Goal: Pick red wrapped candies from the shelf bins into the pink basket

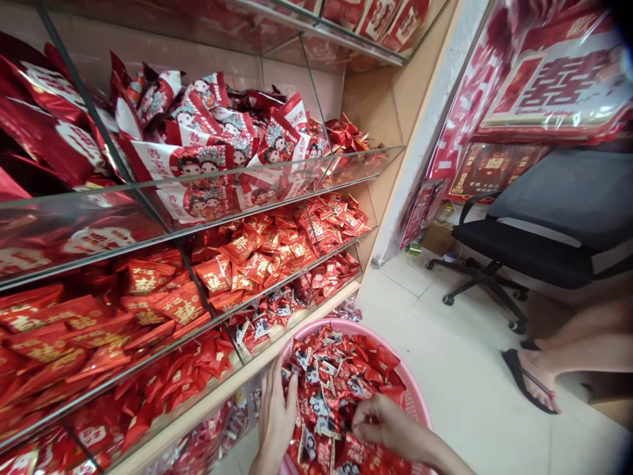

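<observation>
A pink plastic basket (pixel 418 389) stands on the floor, heaped with small red wrapped candies (pixel 326 369), some with white and dark printed figures. My left hand (pixel 277 412) rests along the basket's left side, fingers stretched out flat and thumb apart, with nothing in it. Over the heap, my right hand (pixel 380 425) has its fingers curled down among the candies near the middle. What lies between those fingertips is hidden.
Glass-fronted shelves (pixel 267 303) at left hold several bins of red packets, with larger printed packets (pixel 198 158) above. An office chair (pixel 534 244) stands at right, near a person's sandalled foot (pixel 537 382). Red printed bags (pixel 558 79) hang on the wall.
</observation>
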Demonstrator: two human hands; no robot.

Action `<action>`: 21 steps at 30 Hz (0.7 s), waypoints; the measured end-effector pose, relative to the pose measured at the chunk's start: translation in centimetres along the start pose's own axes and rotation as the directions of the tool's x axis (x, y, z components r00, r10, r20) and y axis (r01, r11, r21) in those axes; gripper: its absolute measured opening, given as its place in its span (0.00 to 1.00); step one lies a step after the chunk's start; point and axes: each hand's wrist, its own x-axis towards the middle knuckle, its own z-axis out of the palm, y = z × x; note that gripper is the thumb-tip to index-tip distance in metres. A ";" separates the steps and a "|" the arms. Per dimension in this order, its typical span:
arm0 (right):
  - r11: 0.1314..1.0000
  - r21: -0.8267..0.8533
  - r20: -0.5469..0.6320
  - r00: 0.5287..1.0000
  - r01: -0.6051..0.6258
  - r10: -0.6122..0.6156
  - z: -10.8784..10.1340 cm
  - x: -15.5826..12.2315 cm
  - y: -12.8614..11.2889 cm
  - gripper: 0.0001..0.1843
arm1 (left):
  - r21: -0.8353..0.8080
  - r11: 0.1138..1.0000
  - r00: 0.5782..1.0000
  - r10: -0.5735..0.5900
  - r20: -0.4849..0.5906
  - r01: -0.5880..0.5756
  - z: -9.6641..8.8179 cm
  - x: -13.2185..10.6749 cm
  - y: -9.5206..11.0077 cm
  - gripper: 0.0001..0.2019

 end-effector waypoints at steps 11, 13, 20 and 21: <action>0.959 -0.064 -0.085 0.956 0.277 -0.282 -0.5 7.9 -8.2 0.12 | 0.002 1.000 0.999 0.021 -0.041 -0.021 0.1 0.2 -0.2 0.27; 0.955 -0.028 -0.108 0.949 0.294 -0.295 0.8 10.9 -9.1 0.10 | -0.005 1.000 0.999 0.022 -0.046 -0.022 0.3 0.2 -0.5 0.26; 0.961 -0.171 -0.309 0.915 0.216 -0.261 6.0 20.0 -12.0 0.08 | -0.031 0.999 0.997 -0.045 -0.062 0.043 0.7 0.1 -1.2 0.25; 0.966 -0.198 -0.332 0.916 0.166 -0.225 6.5 20.8 -12.3 0.11 | -0.036 0.998 0.997 -0.052 -0.056 0.050 0.7 0.1 -1.3 0.25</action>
